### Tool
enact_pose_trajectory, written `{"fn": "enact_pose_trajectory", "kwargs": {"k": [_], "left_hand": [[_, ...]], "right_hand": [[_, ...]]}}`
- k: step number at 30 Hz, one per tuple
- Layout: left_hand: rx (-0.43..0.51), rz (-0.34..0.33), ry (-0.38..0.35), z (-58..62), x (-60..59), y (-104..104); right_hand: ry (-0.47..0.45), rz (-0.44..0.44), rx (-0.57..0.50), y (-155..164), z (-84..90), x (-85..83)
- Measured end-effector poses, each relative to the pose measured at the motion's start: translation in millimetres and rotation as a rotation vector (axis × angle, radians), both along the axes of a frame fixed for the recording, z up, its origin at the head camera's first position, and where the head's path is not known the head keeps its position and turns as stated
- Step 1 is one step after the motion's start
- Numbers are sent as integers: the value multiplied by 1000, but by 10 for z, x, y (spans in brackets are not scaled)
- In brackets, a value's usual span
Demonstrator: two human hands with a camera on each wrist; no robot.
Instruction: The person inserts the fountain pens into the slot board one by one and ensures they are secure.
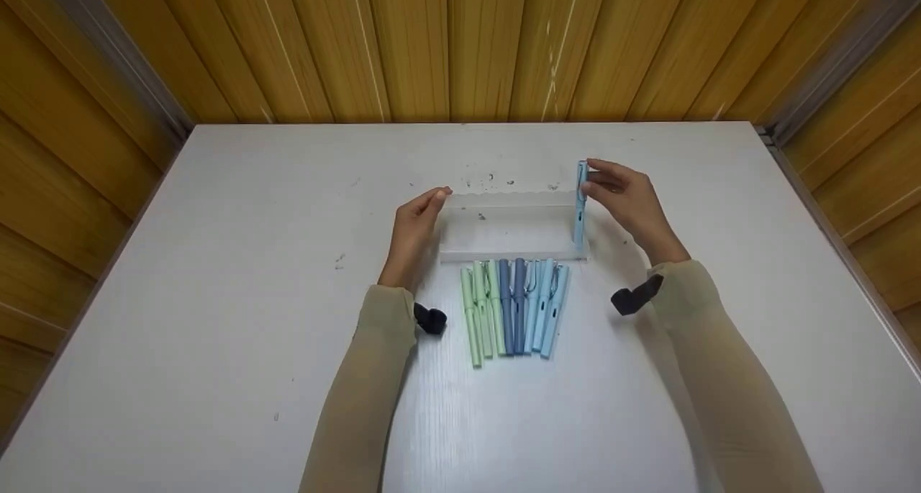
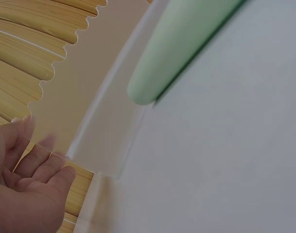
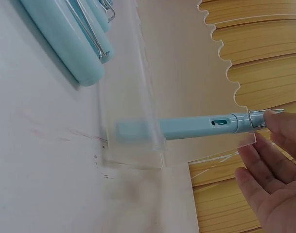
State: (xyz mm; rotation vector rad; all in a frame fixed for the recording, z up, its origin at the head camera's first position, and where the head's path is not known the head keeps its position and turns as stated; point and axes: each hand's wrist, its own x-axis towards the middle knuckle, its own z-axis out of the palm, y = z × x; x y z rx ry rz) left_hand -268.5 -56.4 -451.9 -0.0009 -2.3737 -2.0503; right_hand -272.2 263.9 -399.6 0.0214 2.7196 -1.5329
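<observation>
My right hand (image 1: 634, 204) pinches a light blue fountain pen (image 1: 580, 209) near its clipped cap end. The pen stands upright at the right end of a clear plastic pen holder (image 1: 504, 256); in the right wrist view its lower end shows behind the holder's translucent front lip (image 3: 130, 97). With fingers and thumb, my left hand (image 1: 414, 227) grips the left edge of the holder's scalloped back panel (image 2: 84, 73). In front of the holder lies a row of capped pens: green pens (image 1: 483, 313), dark blue pens (image 1: 513, 309) and light blue pens (image 1: 545, 309).
The white table (image 1: 237, 299) carries small dark marks behind the holder. Wood-patterned panels (image 1: 417, 47) rise along its back and sides. Black wrist-worn devices (image 1: 432, 320) sit at both cuffs, close to the pen row.
</observation>
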Motion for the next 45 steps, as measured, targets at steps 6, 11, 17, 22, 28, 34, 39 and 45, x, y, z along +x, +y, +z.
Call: {"fn": "enact_pose_trajectory", "kwargs": {"k": [6, 11, 17, 22, 28, 34, 39, 45], "left_hand": [[1, 3, -7, -7, -5, 2], [-4, 10, -26, -3, -15, 12], [7, 10, -16, -4, -23, 19], [19, 1, 6, -8, -21, 15], [4, 5, 0, 2, -30, -1], [0, 12, -24, 4, -25, 1], [4, 19, -31, 10, -23, 5], [6, 26, -29, 8, -30, 8]], "right_hand": [[54, -50, 11, 24, 33, 53], [85, -117, 29, 47, 62, 132], [73, -117, 29, 52, 96, 267], [18, -39, 26, 39, 124, 377], [-111, 117, 91, -18, 71, 457], [-220, 221, 134, -89, -54, 512], [-261, 247, 147, -130, -158, 537], [-280, 252, 179, -193, -235, 543]]}}
